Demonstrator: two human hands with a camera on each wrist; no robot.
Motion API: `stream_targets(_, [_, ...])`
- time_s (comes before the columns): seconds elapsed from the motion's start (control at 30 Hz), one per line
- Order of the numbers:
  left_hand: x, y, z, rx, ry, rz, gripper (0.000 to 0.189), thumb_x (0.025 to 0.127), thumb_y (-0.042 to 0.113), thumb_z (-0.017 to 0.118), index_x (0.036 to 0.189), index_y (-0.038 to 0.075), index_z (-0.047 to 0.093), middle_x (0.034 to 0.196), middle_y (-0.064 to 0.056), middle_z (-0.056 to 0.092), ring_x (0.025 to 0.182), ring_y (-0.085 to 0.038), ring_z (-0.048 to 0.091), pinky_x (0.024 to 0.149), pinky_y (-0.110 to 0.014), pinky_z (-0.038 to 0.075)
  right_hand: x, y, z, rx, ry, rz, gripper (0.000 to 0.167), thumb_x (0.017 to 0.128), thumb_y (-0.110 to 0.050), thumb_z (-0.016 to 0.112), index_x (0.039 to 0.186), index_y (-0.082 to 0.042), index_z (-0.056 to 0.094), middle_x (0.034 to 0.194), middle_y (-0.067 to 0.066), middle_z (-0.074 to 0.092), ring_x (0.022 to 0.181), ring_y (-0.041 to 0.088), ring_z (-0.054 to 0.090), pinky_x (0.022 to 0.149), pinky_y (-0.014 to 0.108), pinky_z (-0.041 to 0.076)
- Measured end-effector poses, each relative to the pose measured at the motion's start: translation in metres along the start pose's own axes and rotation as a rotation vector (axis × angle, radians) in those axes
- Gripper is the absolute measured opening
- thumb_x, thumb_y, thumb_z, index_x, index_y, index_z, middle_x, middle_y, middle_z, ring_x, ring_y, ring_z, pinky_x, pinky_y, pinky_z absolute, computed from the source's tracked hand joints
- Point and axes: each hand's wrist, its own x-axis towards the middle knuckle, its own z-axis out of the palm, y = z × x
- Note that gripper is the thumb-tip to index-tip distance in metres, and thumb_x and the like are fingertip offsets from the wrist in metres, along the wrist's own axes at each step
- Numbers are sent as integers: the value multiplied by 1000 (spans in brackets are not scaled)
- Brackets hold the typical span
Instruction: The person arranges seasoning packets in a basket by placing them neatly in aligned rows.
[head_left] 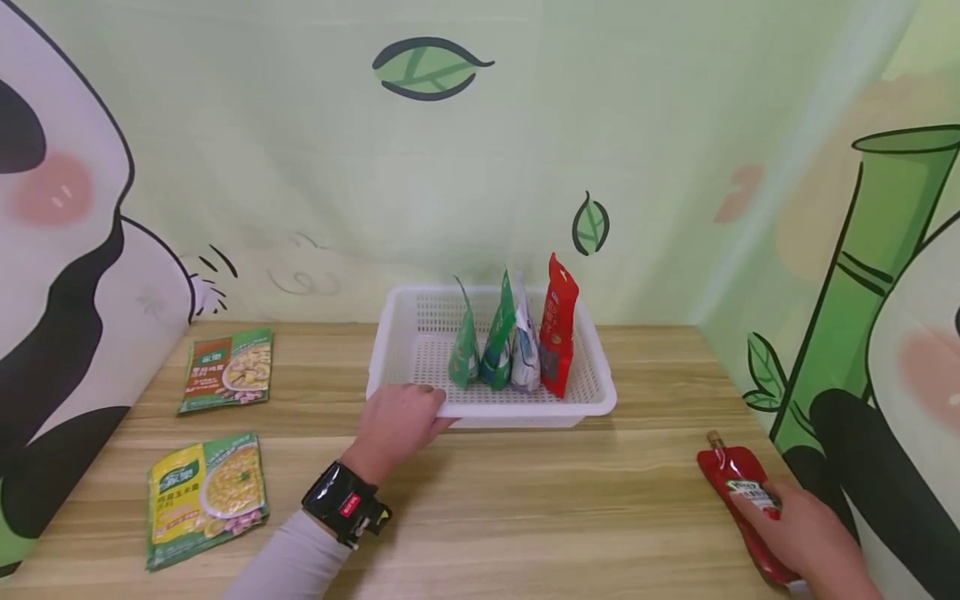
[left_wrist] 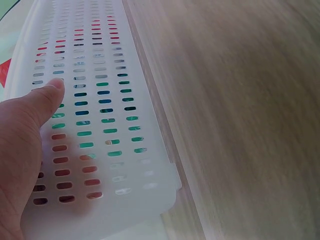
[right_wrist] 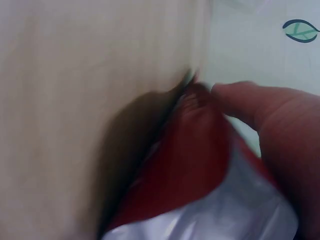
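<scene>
In the head view a white plastic basket [head_left: 525, 410] stands at the middle back of the table, holding several upright packets. My left hand [head_left: 401, 423] grips its near left rim; the left wrist view has the thumb [left_wrist: 47, 97] on the slotted outer wall [left_wrist: 157, 172], with the fingers partly seen through the slots. Far to the right, my right hand [head_left: 808, 529] holds a red ketchup pouch [head_left: 744, 485] with a narrow spout, lying along the table. Seen from the right wrist, the thumb [right_wrist: 250, 102] sits at the edge of the red and silver pouch [right_wrist: 185, 160].
Inside the basket, a red packet [head_left: 557, 329] stands rightmost, beside a white packet [head_left: 527, 354] and two green packets [head_left: 497, 346]. On the table's left lie a brown-green soup packet [head_left: 228, 371] and a yellow-green one [head_left: 206, 500]. Printed cloth walls [head_left: 300, 167] border the table.
</scene>
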Motion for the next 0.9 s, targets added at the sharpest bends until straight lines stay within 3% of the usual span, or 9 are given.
stream_targets(0.33, [0,1,0,20,9,7,42,93,53,70,72,18,64,60,6,56,49,-10,45,43,-28,36,-5,1,12,-85,126,15,116,75,-81,68,129,20,50,99,33,55,89,44,53,73,54,50])
stream_targets(0.67, [-1,1,1,20,14,-5,42,93,54,69,72,18,64,59,7,56,49,-10,44,42,-28,34,-8,-5,15,-95,95,65,113,75,-79,70,123,23,51,101,35,51,97,47,46,81,60,46])
stream_targets(0.9, [0,0,2,14,17,-6,42,93,54,69,72,18,65,59,6,57,49,-10,45,42,-29,35,-4,-5,14,-93,72,84,104,77,-72,74,115,23,54,98,33,54,90,44,51,76,55,49])
